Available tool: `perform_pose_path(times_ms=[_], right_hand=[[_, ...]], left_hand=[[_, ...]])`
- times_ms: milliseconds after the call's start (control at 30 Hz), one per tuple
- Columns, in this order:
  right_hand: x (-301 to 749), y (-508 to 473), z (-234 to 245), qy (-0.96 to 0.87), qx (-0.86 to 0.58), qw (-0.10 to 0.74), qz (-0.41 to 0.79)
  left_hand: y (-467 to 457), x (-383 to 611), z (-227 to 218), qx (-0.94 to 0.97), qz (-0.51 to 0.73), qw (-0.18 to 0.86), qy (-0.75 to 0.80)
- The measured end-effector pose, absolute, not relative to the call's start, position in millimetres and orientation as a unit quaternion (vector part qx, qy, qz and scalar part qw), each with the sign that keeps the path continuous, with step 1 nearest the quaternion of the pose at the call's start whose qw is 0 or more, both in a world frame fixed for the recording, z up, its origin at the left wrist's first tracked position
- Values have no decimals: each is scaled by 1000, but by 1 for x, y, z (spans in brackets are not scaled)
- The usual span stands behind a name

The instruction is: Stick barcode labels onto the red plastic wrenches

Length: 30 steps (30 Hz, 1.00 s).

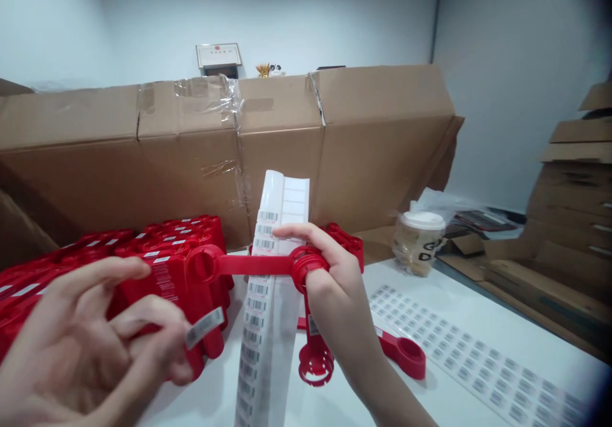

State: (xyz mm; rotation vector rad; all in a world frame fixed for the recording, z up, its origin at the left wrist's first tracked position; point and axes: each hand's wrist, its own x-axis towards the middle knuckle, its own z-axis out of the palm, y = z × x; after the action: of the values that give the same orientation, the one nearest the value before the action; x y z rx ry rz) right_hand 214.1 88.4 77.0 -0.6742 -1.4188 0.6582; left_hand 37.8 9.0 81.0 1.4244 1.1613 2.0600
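Observation:
My left hand (pixel 105 344) is at the lower left, with a small barcode label (pixel 205 326) pinched at its fingertips and its index finger stretched out. My right hand (pixel 335 274) grips a red plastic strap with ring ends (pixel 255 264), which lies level across the middle. Its index finger reaches to a folded sheet of barcode labels (pixel 255 318), whose upper part shows bare backing. Below the right hand hangs a red ring-ended piece (pixel 316 363); whether it is joined to the strap is hidden.
Stacked, labelled red plastic pieces (pixel 167 274) fill the left side. More red pieces (pixel 406 354) lie behind my right wrist. Another label sheet (pixel 478 363) lies on the white table (pixel 215 401). A lidded cup (pixel 421 242) and large cardboard box (pixel 282 153) stand behind.

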Motion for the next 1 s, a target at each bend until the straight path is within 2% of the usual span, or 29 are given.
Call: perform_pose_path(times_ms=[167, 267, 433, 633, 1000], right_hand=[[209, 83, 75, -638, -292, 635, 323], [207, 80, 74, -644, -296, 629, 321], [201, 80, 72, -651, -277, 642, 295], [199, 80, 71, -639, -279, 639, 325], [200, 77, 76, -639, -279, 628, 346]], left_hand=[[20, 42, 72, 567, 692, 169, 414], [26, 41, 67, 564, 672, 193, 439], [32, 46, 62, 513, 702, 194, 454], [36, 47, 66, 481, 710, 239, 455], [37, 47, 69, 476, 710, 255, 452]])
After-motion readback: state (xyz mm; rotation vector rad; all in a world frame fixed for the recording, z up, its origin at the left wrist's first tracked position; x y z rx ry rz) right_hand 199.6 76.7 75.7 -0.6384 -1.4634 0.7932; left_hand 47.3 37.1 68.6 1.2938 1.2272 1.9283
